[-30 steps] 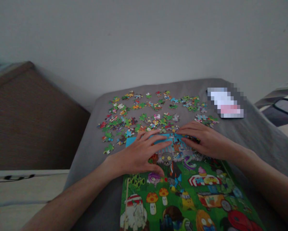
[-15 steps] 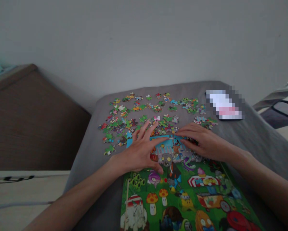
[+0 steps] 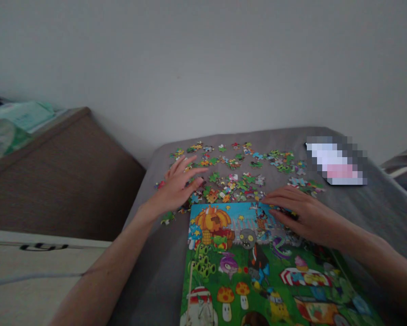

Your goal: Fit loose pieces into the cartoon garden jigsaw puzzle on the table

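Note:
My left hand (image 3: pixel 176 185), its fingers spread and the thumb apart, is over the left side of many loose jigsaw pieces (image 3: pixel 246 181); nothing shows in its grasp. At the upper right of a colourful cartoon picture board (image 3: pixel 230 253) lies my right hand (image 3: pixel 295 210). Its fingers stretch out flat by the board's top edge, thumb apart, with no piece visible in them. The board shows a zombie figure, mushrooms and plants on green. What lies under the right palm is hidden.
A phone with a blurred screen (image 3: pixel 336 165) lies on the grey cloth surface (image 3: pixel 285 138), right of the pieces. Brown wooden furniture (image 3: pixel 64 172) with green packets on top stands at left, above a pale drawer front (image 3: pixel 20 262). A plain wall rises behind.
My left hand has moved left off the board's top to the loose pieces, uncovering a pumpkin house picture. My right hand stays by the board's upper edge. The view has shifted slightly.

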`<state>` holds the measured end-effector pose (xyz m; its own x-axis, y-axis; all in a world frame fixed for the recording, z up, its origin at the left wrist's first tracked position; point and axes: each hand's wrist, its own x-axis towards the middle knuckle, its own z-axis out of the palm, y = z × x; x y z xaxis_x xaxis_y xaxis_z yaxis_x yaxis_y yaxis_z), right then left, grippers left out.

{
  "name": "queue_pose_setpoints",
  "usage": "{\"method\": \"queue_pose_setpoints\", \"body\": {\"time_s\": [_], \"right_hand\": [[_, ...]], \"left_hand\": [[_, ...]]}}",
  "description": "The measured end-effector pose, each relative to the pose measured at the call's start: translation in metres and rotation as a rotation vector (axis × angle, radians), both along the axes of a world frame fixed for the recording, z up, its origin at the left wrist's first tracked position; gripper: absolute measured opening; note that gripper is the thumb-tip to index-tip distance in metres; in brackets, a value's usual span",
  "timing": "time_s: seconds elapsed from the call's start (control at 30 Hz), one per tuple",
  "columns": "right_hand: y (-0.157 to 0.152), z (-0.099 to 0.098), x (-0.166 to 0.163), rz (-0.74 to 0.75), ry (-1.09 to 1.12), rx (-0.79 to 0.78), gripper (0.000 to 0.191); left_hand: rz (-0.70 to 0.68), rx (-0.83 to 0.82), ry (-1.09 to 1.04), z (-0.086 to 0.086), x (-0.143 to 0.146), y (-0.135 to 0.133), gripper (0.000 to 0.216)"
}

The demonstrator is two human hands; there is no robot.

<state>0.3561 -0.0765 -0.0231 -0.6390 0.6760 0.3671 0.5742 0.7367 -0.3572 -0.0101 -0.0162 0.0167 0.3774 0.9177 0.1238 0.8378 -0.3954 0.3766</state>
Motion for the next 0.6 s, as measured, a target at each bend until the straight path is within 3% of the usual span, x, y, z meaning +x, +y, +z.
{"method": "queue_pose_setpoints", "body": {"time_s": [0.1, 0.2, 0.47, 0.6], "right_hand": [[0.0, -0.002, -0.001, 0.006, 0.018, 0.003, 0.026], [0.001, -0.004, -0.002, 0.012, 0.023, 0.003, 0.026], [0.002, -0.012, 0.0, -0.01, 0.041, -0.01, 0.026], [0.001, -0.014, -0.001, -0.015, 0.041, -0.032, 0.027]], "left_hand": [[0.217, 0.077, -0.011, -0.011, -0.037, 0.028, 0.037], [0.319, 0.079, 0.0, -0.02, -0.065, 0.044, 0.035], [0.086, 0.002, -0.016, -0.024, -0.069, 0.041, 0.025], [0.072, 0.019, -0.025, -0.022, -0.067, 0.038, 0.03]]}}
